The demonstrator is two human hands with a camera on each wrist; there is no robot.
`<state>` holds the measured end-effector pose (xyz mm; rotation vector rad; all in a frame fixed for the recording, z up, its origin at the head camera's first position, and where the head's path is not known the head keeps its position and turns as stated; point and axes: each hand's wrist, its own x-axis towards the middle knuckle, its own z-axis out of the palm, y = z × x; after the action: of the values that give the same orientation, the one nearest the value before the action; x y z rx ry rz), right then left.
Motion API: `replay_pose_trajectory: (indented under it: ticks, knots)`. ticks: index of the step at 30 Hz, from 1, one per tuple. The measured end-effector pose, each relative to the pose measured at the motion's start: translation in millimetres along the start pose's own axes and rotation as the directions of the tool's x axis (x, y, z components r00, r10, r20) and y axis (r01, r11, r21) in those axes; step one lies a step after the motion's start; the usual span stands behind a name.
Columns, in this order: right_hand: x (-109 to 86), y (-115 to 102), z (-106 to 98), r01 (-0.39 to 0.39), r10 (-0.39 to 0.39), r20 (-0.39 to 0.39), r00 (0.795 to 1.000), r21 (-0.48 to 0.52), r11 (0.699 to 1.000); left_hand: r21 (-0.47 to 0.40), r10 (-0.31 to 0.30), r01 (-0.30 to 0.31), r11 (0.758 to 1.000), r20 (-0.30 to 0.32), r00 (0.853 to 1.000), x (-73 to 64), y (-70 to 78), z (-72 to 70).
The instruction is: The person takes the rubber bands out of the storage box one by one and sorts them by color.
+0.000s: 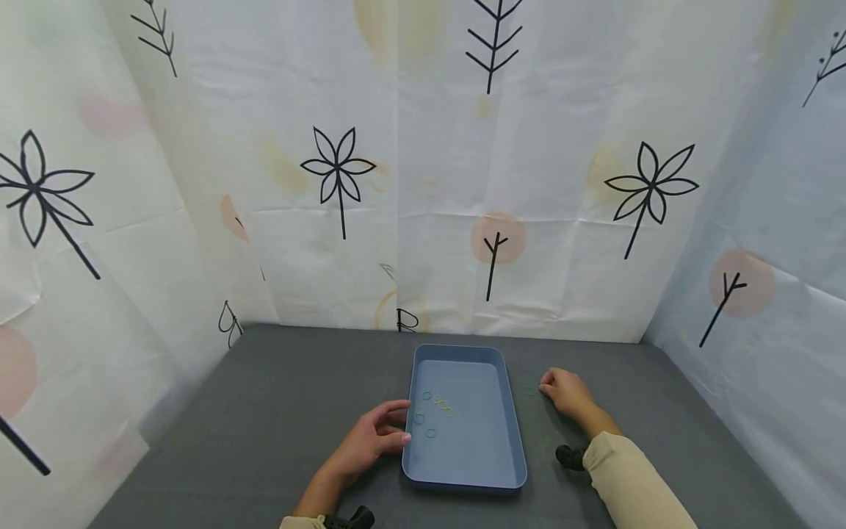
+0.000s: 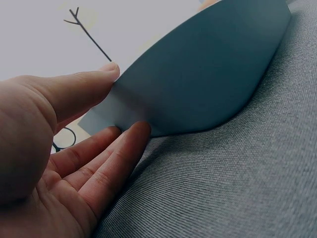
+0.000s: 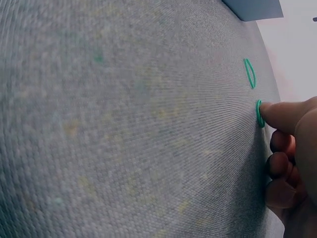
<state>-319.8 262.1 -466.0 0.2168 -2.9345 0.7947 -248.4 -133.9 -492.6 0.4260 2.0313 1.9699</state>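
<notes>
My right hand (image 1: 570, 393), at the table right of the blue tray (image 1: 465, 470), pinches a small green rubber band (image 3: 260, 115) at the thumb tip; its other fingers are curled. Just beyond it on the grey cloth lies a second green rubber band (image 3: 249, 74). My left hand (image 1: 373, 439) rests against the tray's left side. In the left wrist view, the thumb (image 2: 96, 82) is at the rim and the extended fingers (image 2: 111, 168) touch the outer wall. Inside the tray, toward its left, lie several small bands, some yellow (image 1: 443, 405) and some blue-green (image 1: 432, 433).
A grey cloth (image 1: 291, 397) covers the table. White printed curtains (image 1: 423, 257) hang behind the table and on both sides. Dark wrist straps (image 1: 570, 458) sit at the sleeve (image 1: 634, 477) ends.
</notes>
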Motion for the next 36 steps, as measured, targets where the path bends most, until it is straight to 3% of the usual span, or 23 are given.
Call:
replay_pose_trajectory:
  ticks: [14,19,30,36]
  knots:
    - [2.3,2,4,-0.006,0.029,-0.116,0.993,0.197,0.980,-0.012,-0.008,0.008,1.000,-0.007,1.000,-2.9,3.1,1.3]
    - [6.0,-10,5,0.008,0.034,-0.171,0.985,0.238,0.971,-0.014,-0.013,0.013,1.000,-0.011,1.000,-3.1,4.1,0.5]
    - [19.5,-46,11,0.023,0.064,-0.193,0.979,0.419,0.908,0.001,-0.021,0.021,1.000,-0.019,1.000,-2.7,1.8,-0.1]
    - [22.0,-68,11,-0.015,0.111,-0.188,0.976,0.452,0.892,0.003,0.002,-0.002,1.000,-0.010,1.000,-0.8,-0.1,0.3]
